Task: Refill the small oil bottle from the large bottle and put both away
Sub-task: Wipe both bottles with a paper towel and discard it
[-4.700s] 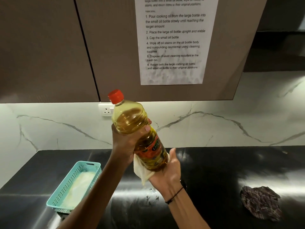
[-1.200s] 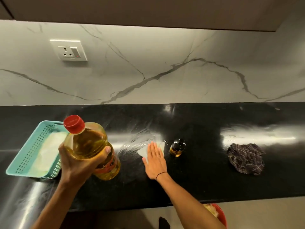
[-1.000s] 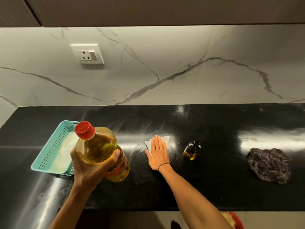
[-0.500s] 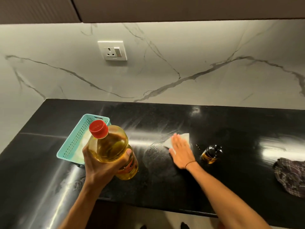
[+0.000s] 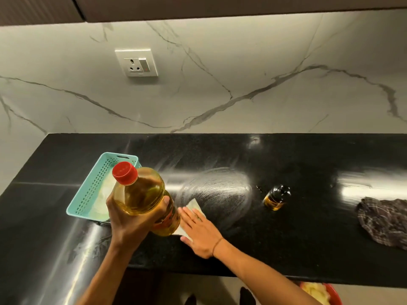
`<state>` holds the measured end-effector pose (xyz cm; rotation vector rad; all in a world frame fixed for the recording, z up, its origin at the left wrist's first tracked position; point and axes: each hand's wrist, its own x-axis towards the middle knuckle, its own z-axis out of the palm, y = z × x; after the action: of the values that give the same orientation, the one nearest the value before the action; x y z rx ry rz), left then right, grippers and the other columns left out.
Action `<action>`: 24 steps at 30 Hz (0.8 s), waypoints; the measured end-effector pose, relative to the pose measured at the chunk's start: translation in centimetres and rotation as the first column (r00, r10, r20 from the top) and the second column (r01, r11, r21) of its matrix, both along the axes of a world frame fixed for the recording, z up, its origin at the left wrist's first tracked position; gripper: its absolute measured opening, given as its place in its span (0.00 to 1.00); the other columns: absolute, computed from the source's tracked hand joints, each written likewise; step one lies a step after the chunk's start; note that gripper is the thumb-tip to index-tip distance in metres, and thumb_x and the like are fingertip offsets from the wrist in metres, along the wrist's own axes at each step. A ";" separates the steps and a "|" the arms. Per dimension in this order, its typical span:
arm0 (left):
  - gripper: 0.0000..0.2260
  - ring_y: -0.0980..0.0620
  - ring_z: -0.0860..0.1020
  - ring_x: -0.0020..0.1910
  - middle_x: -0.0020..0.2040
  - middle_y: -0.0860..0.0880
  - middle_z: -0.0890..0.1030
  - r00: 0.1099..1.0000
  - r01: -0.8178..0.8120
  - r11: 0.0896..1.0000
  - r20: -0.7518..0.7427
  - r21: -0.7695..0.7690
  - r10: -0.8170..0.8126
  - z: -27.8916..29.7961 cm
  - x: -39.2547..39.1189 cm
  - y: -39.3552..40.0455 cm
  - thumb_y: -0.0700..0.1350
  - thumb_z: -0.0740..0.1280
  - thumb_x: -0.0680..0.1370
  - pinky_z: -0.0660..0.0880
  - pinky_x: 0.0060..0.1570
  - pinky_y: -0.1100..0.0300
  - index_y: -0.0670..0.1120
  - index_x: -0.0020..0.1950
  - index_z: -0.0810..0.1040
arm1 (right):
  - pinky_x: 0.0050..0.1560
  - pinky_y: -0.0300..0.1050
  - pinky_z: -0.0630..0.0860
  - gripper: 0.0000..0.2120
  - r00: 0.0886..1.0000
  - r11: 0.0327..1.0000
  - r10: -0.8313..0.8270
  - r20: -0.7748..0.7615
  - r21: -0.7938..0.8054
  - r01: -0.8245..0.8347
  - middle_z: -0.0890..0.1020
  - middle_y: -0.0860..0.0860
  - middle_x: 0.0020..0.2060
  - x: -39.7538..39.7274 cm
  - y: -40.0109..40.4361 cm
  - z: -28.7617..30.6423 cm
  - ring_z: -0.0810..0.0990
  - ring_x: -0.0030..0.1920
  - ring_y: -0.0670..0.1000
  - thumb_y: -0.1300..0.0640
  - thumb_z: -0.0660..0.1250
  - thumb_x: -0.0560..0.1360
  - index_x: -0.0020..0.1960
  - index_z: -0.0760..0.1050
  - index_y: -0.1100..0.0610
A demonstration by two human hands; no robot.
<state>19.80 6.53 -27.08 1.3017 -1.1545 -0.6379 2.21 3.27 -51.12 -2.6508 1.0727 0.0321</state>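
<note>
My left hand [image 5: 130,223] grips the large oil bottle [image 5: 143,192], a clear bottle of yellow oil with a red cap, and holds it tilted above the black counter [image 5: 308,249]. My right hand [image 5: 201,233] lies flat with straight fingers on a pale paper wipe [image 5: 193,205], pressing it on the counter just right of the bottle's base. The small oil bottle [image 5: 276,198], dark-capped with amber oil in it, stands upright on the counter to the right of my right hand, untouched. A smeared arc of wipe marks [image 5: 220,186] shows between them.
A teal perforated basket [image 5: 97,188] holding white sheets sits at the left, partly behind the big bottle. A crumpled dark plaid cloth [image 5: 383,223] lies at the far right. A wall socket [image 5: 137,62] is on the marble backsplash. A red bin rim [image 5: 330,293] shows below the counter edge.
My right hand has slid the wipe left and toward me, ending beside the large bottle's base and leaving a wider smear. My left hand still holds the large bottle up.
</note>
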 end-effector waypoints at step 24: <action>0.31 0.48 0.83 0.57 0.57 0.45 0.83 0.993 0.106 0.963 0.017 0.246 -0.114 -8.6 -9.0 -7.7 0.42 0.87 0.65 0.81 0.63 0.42 0.49 0.62 0.76 | 0.68 0.55 0.77 0.27 -0.121 0.144 -0.977 0.175 0.962 0.230 0.80 0.56 0.65 -5.4 4.6 4.8 0.79 0.65 0.54 0.38 0.54 0.84 0.72 0.73 0.55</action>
<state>10.80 -1.13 -35.69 1.4664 -1.2079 -0.8664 -3.20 7.82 -46.32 -0.6045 1.4536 -0.9412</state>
